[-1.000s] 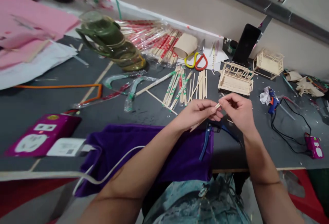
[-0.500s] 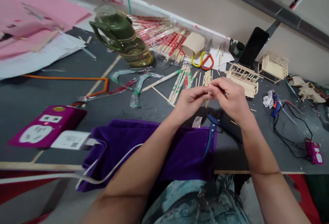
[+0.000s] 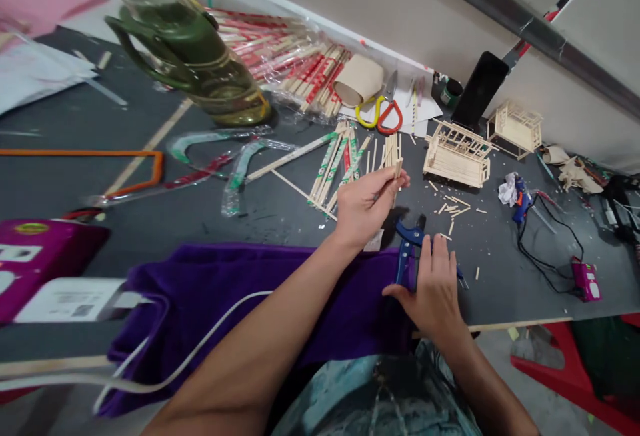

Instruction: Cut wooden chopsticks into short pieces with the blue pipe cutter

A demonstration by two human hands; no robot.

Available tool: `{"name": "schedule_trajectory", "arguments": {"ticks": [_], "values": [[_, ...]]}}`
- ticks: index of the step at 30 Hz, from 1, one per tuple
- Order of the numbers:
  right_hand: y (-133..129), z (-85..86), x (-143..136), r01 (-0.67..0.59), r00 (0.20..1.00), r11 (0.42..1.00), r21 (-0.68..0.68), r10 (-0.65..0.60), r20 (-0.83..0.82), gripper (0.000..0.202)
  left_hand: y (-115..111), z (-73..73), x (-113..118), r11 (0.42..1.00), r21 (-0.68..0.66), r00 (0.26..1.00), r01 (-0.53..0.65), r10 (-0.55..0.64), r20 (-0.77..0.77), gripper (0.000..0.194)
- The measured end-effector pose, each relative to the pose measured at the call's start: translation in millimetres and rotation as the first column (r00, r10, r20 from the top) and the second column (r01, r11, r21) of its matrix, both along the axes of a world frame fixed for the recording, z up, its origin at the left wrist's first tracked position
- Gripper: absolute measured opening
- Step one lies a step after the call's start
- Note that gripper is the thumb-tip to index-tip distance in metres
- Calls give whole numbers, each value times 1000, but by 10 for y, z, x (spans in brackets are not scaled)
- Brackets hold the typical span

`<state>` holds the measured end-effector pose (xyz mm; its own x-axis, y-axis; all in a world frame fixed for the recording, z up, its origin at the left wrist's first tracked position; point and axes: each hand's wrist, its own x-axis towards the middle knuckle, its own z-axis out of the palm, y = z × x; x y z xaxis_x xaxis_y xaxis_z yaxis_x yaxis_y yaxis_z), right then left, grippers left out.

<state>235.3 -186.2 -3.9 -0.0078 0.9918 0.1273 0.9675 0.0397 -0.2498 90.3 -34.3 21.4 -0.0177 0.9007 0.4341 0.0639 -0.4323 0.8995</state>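
Withdrawn from the left hand (image 3: 364, 208), the right hand (image 3: 436, 284) spreads, unclenched, over blue-handled metal pliers (image 3: 404, 261). Slim, straight, pale wooden sticks (image 3: 399, 168), pinched in the left hand, point lengthwise away from the person, above the grey bench (image 3: 505, 249).

Purple cloth (image 3: 225, 289); scissors (image 3: 379, 116) with yellow and red handles.

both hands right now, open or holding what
Left hand: closed on a few thin wooden sticks.
Right hand: open, fingers spread over the blue cutter; whether it touches cannot be told.
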Motion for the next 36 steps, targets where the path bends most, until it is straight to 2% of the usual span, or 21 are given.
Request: {"name": "schedule_trajectory", "arguments": {"ticks": [3,7,11,14,16,20,22,24,26,27,28,29,31,32,33,34,36], "values": [[-5,15,-49,9,1000,999,-53,-10,-17,102,23,7,-3,999,-19,998,-35,36,43,20],[60,114,4,-24,1000,993,-112,23,-14,91,86,-11,-14,996,-61,984,-72,81,158,18],[8,219,29,30,995,984,-176,-13,98,97,115,-21,-14,995,-86,966,-57,77,247,18],[-49,290,54,74,983,976,-206,-37,178,103,109,-18,-5,995,-90,964,-45,66,256,17],[-61,308,81,68,983,978,-197,-32,179,98,104,-15,0,995,-92,968,-45,66,243,17],[-27,301,195,51,996,986,-156,-37,86,80,89,11,-7,994,-95,969,-56,77,236,18],[0,320,319,72,997,984,-163,-78,-29,72,76,41,-20,994,-92,968,-60,81,236,18],[32,365,494,107,965,971,-215,-153,-213,63,60,73,-33,993,-100,970,-58,79,229,17],[78,423,685,112,859,952,-286,-237,-453,59,45,91,-39,991,-128,973,-37,65,222,16],[108,449,767,84,756,948,-307,-261,-601,59,40,93,-38,989,-144,975,-17,49,219,16],[145,470,831,26,598,944,-329,-278,-752,59,38,90,-34,987,-160,977,9,25,213,16],[186,487,873,-40,407,943,-331,-287,-867,59,37,84,-28,984,-173,979,41,-5,203,16],[278,506,884,-171,29,938,-303,-302,-953,62,38,72,-15,977,-187,981,104,-70,179,16],[324,510,861,-224,-113,931,-290,-320,-941,63,38,70,-10,974,-189,982,124,-93,166,17],[367,513,825,-268,-210,920,-285,-345,-915,64,35,72,-7,973,-187,983,133,-105,153,17],[406,514,782,-304,-270,907,-290,-374,-887,64,27,79,-5,975,-181,985,130,-106,138,17],[469,513,700,-344,-312,889,-302,-412,-856,63,0,105,-4,980,-156,989,120,-105,103,16]]}}
